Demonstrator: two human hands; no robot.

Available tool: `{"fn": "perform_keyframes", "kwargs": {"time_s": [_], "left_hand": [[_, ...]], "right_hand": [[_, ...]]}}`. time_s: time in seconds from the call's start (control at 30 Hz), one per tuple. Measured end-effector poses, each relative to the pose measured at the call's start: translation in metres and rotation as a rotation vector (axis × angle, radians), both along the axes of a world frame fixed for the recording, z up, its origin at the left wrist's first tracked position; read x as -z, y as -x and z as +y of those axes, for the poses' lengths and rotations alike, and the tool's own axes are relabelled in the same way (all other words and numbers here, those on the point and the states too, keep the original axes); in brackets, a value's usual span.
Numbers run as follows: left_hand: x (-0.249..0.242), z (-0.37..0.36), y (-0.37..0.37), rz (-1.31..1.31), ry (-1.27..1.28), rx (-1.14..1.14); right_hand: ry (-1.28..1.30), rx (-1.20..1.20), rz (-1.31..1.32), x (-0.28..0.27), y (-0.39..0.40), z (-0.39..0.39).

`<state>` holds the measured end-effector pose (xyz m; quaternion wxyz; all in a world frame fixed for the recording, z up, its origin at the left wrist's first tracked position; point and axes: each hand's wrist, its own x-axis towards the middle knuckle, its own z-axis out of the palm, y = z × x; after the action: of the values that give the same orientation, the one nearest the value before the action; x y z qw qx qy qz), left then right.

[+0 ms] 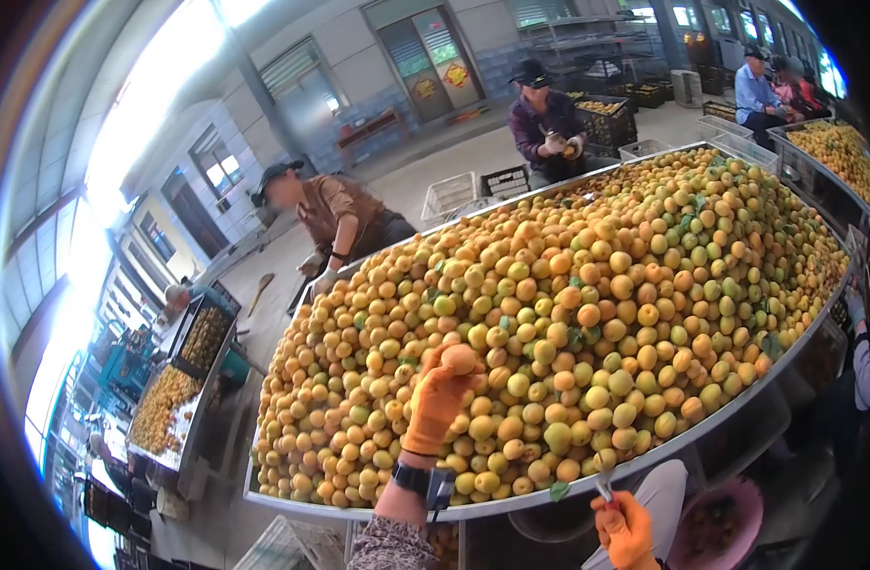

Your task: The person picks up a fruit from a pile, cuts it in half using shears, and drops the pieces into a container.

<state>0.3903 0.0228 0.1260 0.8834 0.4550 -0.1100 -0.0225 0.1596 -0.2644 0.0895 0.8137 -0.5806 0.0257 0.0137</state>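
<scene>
A broad heap of yellow-orange apricots (549,313), with some green ones and leaves, fills a metal-rimmed table (539,480) before me. My left hand (439,404), in an orange glove, reaches over the near part of the heap. Its fingers are closed around an apricot (460,359). Lower right, at the table's near edge, my right hand (627,532), also gloved in orange, grips a small knife (605,488) with a red handle. The knife's metal part points up toward the apricots at the rim. A watch-like device (425,483) is on my left wrist.
Across the heap are a person in brown (344,214) and a person in a dark shirt (547,123). A pink tub (744,503) stands below right. White crates (287,546) sit below the near edge. More fruit tables (164,408) stand left and far right.
</scene>
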Motion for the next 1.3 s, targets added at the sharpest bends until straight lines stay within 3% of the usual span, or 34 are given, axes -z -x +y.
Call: {"fn": "perform_keyframes", "kwargs": {"time_s": [0.07, 0.13, 0.23, 0.37, 0.47, 0.5, 0.6, 0.73, 0.97, 1.13, 1.3], "left_hand": [[0.002, -0.001, 0.046, 0.139, 0.37, 0.24], [-0.011, -0.012, 0.102, 0.259, 0.435, 0.223], [0.002, -0.015, 0.157, 0.108, 0.229, 0.15], [-0.017, 0.001, 0.214, 0.039, -0.371, -0.057], [-0.012, 0.012, 0.247, 0.018, -0.424, -0.015], [-0.01, 0.015, 0.252, -0.145, -0.628, -0.082], [-0.016, 0.022, 0.271, -0.235, -0.794, -0.163], [-0.016, 0.022, 0.289, -0.199, -0.851, -0.223], [-0.008, 0.027, 0.307, -0.318, -0.976, -0.316], [0.001, 0.027, 0.315, -0.314, -1.12, -0.386], [0.016, 0.018, 0.319, -0.236, -1.112, -0.385]], "right_hand": [[-0.064, -0.104, -0.052, -0.015, -0.009, 0.02], [-0.163, -0.236, -0.053, -0.024, -0.012, 0.043], [-0.211, -0.406, 0.003, -0.03, -0.004, 0.064], [-0.14, -0.499, 0.02, -0.042, 0.019, 0.074], [-0.046, -0.539, -0.032, -0.044, 0.03, 0.079], [-0.017, -0.586, -0.024, -0.046, 0.032, 0.08], [0.008, -0.655, -0.004, -0.052, 0.045, 0.088], [0.005, -0.738, -0.041, -0.053, 0.054, 0.102], [0.257, -0.803, -0.144, -0.044, 0.055, 0.114], [0.576, -0.681, -0.372, -0.041, 0.061, 0.12], [0.589, -0.678, -0.415, -0.018, 0.057, 0.124]]}}
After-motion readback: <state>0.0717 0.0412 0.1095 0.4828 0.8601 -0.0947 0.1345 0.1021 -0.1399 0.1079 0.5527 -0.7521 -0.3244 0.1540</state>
